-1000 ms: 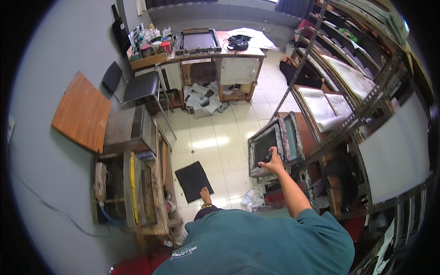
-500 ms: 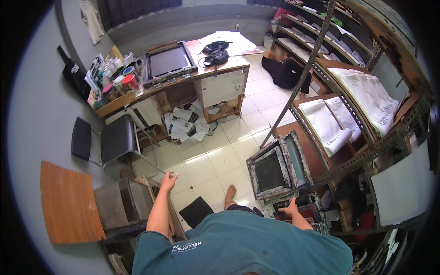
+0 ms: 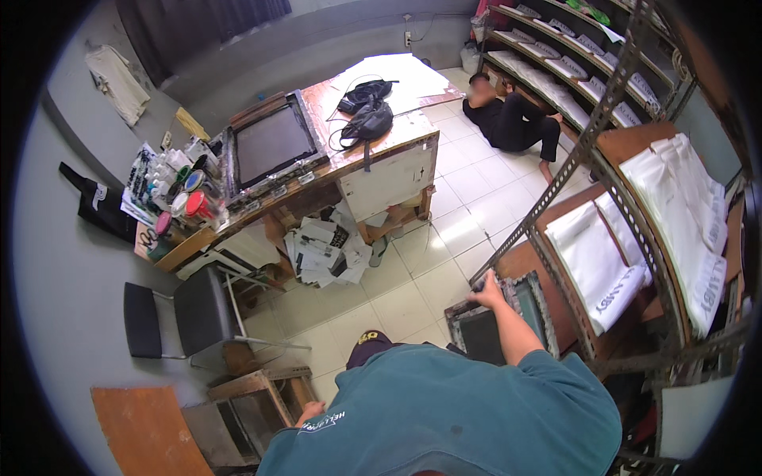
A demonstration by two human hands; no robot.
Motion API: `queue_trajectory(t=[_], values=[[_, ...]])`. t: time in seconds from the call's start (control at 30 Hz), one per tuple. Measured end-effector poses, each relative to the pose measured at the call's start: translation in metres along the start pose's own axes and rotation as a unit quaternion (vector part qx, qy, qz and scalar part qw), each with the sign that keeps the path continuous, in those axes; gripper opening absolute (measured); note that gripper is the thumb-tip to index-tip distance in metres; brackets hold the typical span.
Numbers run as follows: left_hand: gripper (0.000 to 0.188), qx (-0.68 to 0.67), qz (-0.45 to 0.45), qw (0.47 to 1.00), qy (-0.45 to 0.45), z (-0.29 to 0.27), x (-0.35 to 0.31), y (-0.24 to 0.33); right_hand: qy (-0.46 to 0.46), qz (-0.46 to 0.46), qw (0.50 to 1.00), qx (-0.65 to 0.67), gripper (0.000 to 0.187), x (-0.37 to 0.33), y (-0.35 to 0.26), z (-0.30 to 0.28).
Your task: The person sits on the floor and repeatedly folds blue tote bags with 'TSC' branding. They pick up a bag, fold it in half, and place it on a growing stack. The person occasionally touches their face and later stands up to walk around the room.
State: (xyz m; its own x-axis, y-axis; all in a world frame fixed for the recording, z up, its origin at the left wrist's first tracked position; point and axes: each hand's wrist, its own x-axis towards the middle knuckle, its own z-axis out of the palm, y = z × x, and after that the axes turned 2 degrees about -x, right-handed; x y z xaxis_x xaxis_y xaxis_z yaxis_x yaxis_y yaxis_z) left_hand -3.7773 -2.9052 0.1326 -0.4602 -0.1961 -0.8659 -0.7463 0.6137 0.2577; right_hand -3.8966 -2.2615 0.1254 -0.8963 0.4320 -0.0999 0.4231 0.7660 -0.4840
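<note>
My right hand (image 3: pixel 487 292) is stretched forward above the leaning screen-printing frames (image 3: pixel 533 297), near the rack's upright. Its fingers are curled around a small dark thing that I cannot make out. My left hand (image 3: pixel 311 412) hangs low by my side, next to a wooden frame (image 3: pixel 274 382); its fingers are largely hidden. A dark mesh screen (image 3: pixel 484 337) leans behind my right forearm, partly covered by it.
A worktable (image 3: pixel 389 163) carries a screen frame (image 3: pixel 274 143), paint pots (image 3: pixel 196 205) and black bags (image 3: pixel 369 119). A black chair (image 3: pixel 205 311) stands left. A metal rack (image 3: pixel 611 103) holds white fabric pieces (image 3: pixel 599 262). A person in black (image 3: pixel 516 119) reclines on the floor.
I have moved forward, and the table and rack appear closer. My right hand has lifted ahead over the leaning frames. My left hand has dropped back beside my body.
</note>
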Motion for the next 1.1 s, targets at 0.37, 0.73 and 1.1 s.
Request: queue_trajectory(t=[0.37,0.73,1.1], values=[[0.046,0.102,0.163,0.977,0.095,-0.020,0.196,0.187,0.016,0.065,0.882,0.466,0.078,0.196,-0.176,-0.079],[0.053,0.023,0.433,0.874,-0.221,-0.041,0.152,0.707,0.231,0.196,0.810,0.502,0.056,0.244,-0.161,-0.138],[0.065,0.050,0.433,0.758,-0.485,0.073,0.015,0.890,0.061,0.157,0.758,0.630,0.040,0.320,-0.157,-0.171]])
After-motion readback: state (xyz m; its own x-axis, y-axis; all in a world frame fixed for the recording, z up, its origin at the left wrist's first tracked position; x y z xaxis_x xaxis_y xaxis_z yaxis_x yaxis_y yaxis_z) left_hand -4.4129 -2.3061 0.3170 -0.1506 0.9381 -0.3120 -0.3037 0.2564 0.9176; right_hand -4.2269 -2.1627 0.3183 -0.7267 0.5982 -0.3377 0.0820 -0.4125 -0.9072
